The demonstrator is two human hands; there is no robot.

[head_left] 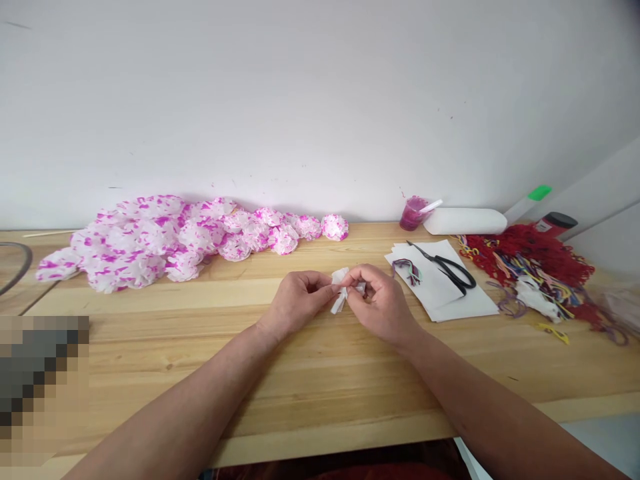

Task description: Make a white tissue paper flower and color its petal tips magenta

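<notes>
Between my two hands, over the middle of the wooden table [320, 380], is a small piece of white tissue paper [339, 303] with several strips fanning out. My left hand [304, 300] pinches it from the left, thumb and index finger pressed together. From the right, my right hand [383, 300] pinches the same paper, its fingers curled and its fingertips meeting the left ones. Whether a thread runs between the fingertips, I cannot tell. Beside my right hand lie black-handled scissors [454, 272] and a short bundle of coloured threads [407, 270] on a stack of white paper sheets [457, 307].
White and magenta paper pompoms [145, 240] are heaped at the back left. A magenta-stained cup [413, 213] stands near a white paper roll [465, 221]. At right are red yarn [545, 257] and a dark-lidded jar [555, 223]. A blurred-out object [35, 373] is at the left.
</notes>
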